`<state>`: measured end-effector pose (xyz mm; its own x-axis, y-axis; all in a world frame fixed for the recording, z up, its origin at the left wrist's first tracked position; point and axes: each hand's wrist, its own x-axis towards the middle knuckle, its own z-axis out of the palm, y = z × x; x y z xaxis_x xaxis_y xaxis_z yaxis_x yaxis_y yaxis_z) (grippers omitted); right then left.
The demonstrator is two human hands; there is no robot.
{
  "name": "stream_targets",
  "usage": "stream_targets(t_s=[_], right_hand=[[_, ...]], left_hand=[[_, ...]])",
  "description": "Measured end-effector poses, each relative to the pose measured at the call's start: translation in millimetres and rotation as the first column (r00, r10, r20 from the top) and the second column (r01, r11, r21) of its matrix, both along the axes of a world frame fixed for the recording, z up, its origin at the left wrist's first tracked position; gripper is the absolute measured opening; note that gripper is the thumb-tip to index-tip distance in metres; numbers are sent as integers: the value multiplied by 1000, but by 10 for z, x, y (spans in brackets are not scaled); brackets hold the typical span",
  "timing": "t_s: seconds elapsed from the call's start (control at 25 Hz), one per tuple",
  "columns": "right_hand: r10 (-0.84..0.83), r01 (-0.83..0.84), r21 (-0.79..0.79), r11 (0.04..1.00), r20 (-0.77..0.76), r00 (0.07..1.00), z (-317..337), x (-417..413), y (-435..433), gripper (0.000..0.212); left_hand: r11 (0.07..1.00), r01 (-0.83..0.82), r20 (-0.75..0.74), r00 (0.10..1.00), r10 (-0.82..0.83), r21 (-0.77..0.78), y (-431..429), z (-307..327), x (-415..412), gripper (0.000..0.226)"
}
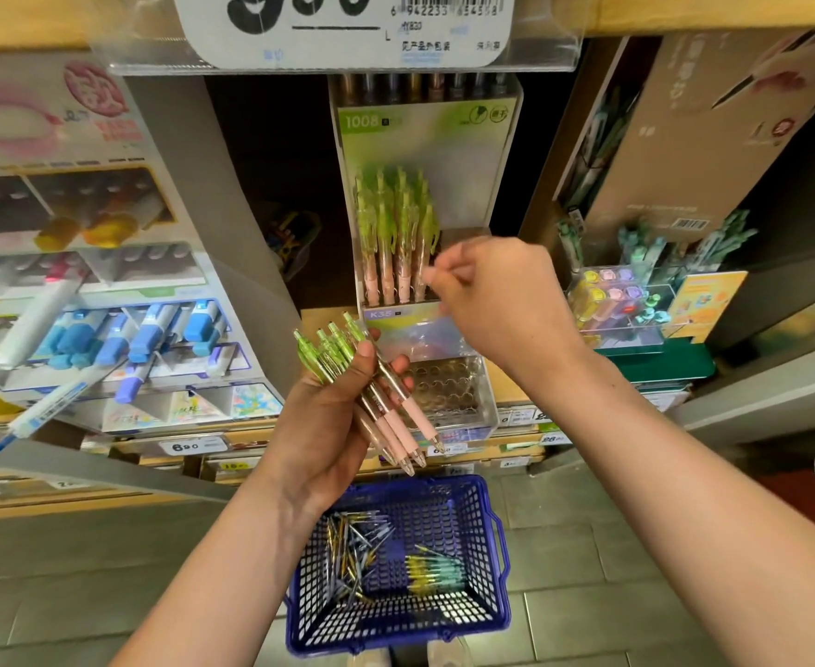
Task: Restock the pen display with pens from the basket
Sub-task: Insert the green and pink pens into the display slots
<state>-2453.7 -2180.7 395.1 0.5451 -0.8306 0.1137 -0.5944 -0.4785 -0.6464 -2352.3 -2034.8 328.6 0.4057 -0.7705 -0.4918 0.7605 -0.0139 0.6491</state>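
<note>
Four green-clipped, pink-gripped clear pens (391,421) rest in the left hand's (323,426) curled fingers (399,365) while the right hand's (497,300) narrowed fingertips (433,274), grip unclear through blur, hover at the clear display rack's (395,314) rightmost pen, likely slotting; next, another goes beside them.

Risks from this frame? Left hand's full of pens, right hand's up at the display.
1. The left hand holds a fanned bundle of pens with tips pointing down; one may slip out and drop toward the basket.
2. The right hand works close against the standing pens in the display; a nudge could knock neighbours askew. Whether it holds a pen is too blurred to tell.
</note>
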Motion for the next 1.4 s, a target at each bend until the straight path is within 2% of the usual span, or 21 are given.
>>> stream_targets(t_s=[0.12, 0.24, 0.32, 0.4, 0.6, 0.68, 0.76, 0.88, 1.04, 1.4], right_hand=[[84, -86, 183, 979, 21, 996, -4, -98, 251, 11], [167, -174, 278, 945, 46, 985, -32, -98, 399, 6], [240, -225, 387, 894, 11, 971, -31, -104, 381, 20], [295, -252, 432, 866, -34, 955, -44, -112, 344, 24], [266, -237, 510, 827, 17, 964, -83, -128, 322, 16], [201, -213, 535, 818, 82, 976, -32, -137, 279, 5], [120, -204, 488, 849, 198, 973, 48, -123, 198, 4], [-36, -97, 350, 932, 355, 934, 180, -36, 87, 4], [-58, -40, 201, 979, 459, 886, 280, 135, 94, 15], [43, -43, -7, 999, 323, 946, 89, 289, 185, 8]], left_hand=[[1000, 26, 53, 998, -26, -4, 15, 25, -24, 35], [999, 40, 92, 995, -39, -3, 9, 43, -42, 34], [999, 48, 102, 994, -46, -20, 5, 66, -44, 28], [997, 65, 100, 993, -60, -44, 5, 86, -34, 23], [990, 119, 78, 991, -113, -71, 27, 113, -5, 25], [993, 107, 78, 992, -103, -54, 41, 109, 4, 24], [997, 77, 73, 994, -77, -8, 57, 90, 11, 24], [999, 22, 35, 999, -23, 42, 96, 67, 30, 32], [999, 4, 13, 1000, -5, 49, 139, 88, 53, 40], [999, -36, 13, 999, 36, 15, 175, 59, 119, 31]])
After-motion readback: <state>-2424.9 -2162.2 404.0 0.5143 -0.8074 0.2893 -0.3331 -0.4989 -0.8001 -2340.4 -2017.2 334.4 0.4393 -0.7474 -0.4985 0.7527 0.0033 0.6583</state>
